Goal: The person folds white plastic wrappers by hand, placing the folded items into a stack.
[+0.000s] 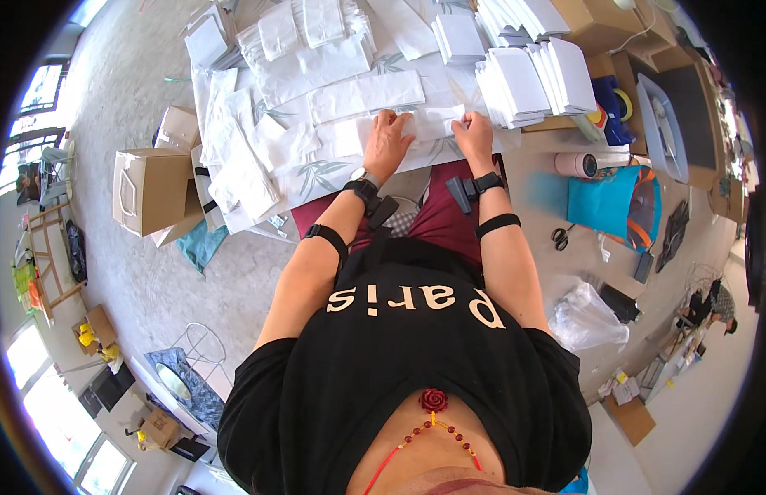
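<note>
A white, partly see-through plastic bag (436, 124) lies flat at the near edge of the table, between my two hands. My right hand (475, 136) pinches its right end between thumb and fingers. Palm down, my left hand (386, 150) rests on the left part, thumb and fingers apart. A white folded piece (350, 137) shows just left of that hand; I cannot tell whether it is inside the bag. Just beyond my hands lies a long row of flat clear bags (366, 95). My left fingertips are partly hidden.
Stacks of white folded sheets (515, 87) stand at the table's right. Piled plastic bags (234, 161) cover its left side. Cardboard boxes (152, 190) stand left of the table. On the floor at right are a blue bag (601, 202), scissors (562, 238) and a clear plastic bag (589, 318).
</note>
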Action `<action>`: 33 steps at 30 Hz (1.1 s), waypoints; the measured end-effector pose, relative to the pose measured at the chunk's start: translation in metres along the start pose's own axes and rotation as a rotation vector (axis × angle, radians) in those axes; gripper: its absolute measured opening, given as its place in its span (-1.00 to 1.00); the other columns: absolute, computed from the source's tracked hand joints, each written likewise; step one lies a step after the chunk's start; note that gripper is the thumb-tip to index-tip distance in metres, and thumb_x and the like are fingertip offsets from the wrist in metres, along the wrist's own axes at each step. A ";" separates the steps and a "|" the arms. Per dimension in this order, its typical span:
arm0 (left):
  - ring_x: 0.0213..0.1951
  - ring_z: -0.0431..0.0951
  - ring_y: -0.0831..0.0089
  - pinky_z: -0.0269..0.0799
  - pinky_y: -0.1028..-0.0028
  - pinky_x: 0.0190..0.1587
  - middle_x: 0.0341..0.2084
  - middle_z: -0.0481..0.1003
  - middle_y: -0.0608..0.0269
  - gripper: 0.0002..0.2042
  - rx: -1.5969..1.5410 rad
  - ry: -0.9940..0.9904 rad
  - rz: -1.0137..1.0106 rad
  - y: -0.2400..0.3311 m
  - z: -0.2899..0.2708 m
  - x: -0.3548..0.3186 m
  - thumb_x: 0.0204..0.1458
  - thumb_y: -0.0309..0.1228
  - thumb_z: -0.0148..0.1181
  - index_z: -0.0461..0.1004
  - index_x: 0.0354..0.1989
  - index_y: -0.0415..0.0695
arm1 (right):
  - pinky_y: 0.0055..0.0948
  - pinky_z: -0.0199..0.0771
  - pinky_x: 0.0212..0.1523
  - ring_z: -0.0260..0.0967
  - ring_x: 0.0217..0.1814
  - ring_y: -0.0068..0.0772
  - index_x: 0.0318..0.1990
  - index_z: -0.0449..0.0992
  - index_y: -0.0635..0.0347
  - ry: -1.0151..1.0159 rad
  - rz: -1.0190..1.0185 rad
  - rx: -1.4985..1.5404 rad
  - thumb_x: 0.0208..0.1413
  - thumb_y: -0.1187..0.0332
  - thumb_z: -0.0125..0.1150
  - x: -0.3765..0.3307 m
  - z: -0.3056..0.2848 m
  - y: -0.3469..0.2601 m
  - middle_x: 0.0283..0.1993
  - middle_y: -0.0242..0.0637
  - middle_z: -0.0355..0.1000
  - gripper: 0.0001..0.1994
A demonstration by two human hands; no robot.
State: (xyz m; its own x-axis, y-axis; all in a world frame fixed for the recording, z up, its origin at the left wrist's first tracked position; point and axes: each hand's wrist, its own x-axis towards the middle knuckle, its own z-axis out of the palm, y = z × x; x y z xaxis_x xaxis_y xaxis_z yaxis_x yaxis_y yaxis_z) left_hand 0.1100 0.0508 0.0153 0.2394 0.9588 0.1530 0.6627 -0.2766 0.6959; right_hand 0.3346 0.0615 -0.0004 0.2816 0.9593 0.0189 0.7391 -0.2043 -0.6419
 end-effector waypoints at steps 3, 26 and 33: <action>0.03 0.47 0.02 0.46 0.17 0.10 -0.02 0.41 0.01 -0.51 -0.009 -0.005 -0.011 0.001 0.000 0.000 0.00 -0.41 0.45 0.54 0.17 -0.10 | -0.20 0.53 -0.09 0.54 -0.17 -0.01 -0.24 0.57 0.32 -0.034 0.123 0.250 -0.02 0.33 0.43 0.001 -0.004 -0.001 -0.15 0.05 0.56 -0.74; 0.18 0.37 0.00 0.34 0.11 0.21 0.10 0.38 0.04 -0.27 0.057 -0.053 0.001 0.003 -0.010 0.001 -0.16 -0.27 0.56 0.43 0.27 -0.09 | -0.40 0.59 -0.14 0.59 -0.22 -0.38 -0.02 0.54 0.26 0.116 0.018 0.435 0.10 0.48 0.41 -0.017 -0.030 -0.024 -0.22 -0.22 0.62 -0.70; 0.35 0.24 0.01 0.05 -0.04 0.38 0.29 0.31 0.11 0.04 0.169 -0.144 0.145 -0.006 -0.016 0.008 -0.33 -0.18 0.56 0.18 0.46 -0.01 | -0.42 0.58 -0.15 0.55 -0.25 -0.42 -0.02 0.54 0.24 0.110 0.017 0.423 0.11 0.48 0.40 -0.020 -0.033 -0.033 -0.24 -0.26 0.60 -0.72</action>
State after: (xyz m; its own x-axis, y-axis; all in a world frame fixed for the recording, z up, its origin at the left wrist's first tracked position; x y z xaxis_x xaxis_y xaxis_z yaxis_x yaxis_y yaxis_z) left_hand 0.0967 0.0610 0.0242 0.4309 0.8926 0.1327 0.7204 -0.4288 0.5451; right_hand 0.3249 0.0427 0.0454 0.3720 0.9255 0.0718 0.4240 -0.1006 -0.9000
